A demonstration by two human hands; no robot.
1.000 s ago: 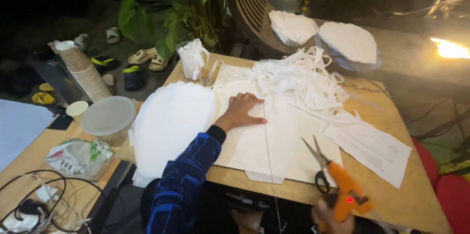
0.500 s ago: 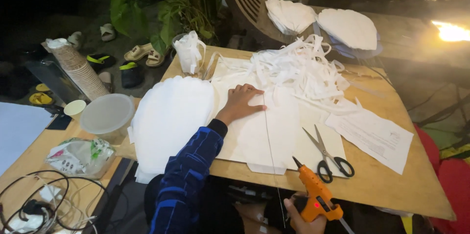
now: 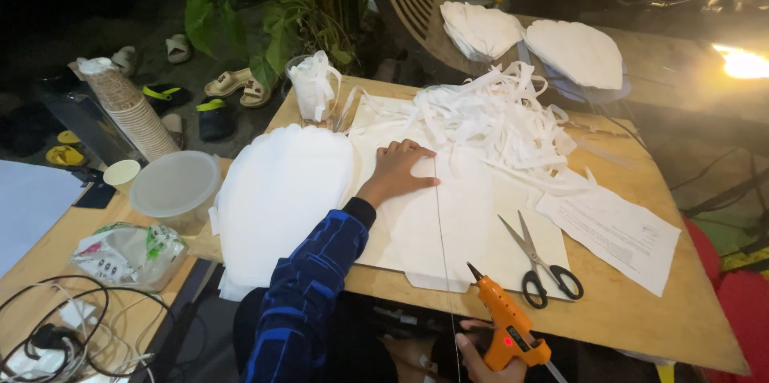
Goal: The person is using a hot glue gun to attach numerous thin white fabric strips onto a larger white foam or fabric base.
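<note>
Half-hidden right hand (image 3: 481,355), orange glue gun (image 3: 506,327)

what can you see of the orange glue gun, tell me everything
The glue gun has an orange plastic-looking body with a dark pointed nozzle and a small red light glowing on its side. It sits at the near edge of the wooden table, tilted, nozzle aimed up and away toward the white sheet. The right hand grips its handle from below. Black-handled scissors lie just right of it, not touching.
</note>
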